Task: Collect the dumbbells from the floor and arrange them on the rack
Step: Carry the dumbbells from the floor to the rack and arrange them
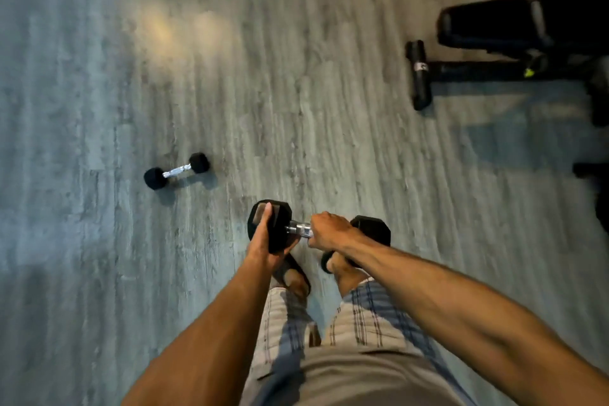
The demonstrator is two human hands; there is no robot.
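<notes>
I hold a large black hex dumbbell (280, 227) with a chrome handle in front of me, above my feet. My left hand (265, 241) cups its left head from the side and below. My right hand (329, 229) is wrapped around the handle, and the right head (372, 229) shows behind it. A smaller black dumbbell (177, 171) with a chrome handle lies on the grey floor, ahead and to the left, apart from both hands. No rack is in view.
A black weight bench (514, 39) with its floor bar (418, 74) stands at the upper right. More dark equipment (596, 175) sits at the right edge. My sandalled feet (295, 277) are below the held dumbbell. Grey wood-look floor (99, 76) spreads left and ahead.
</notes>
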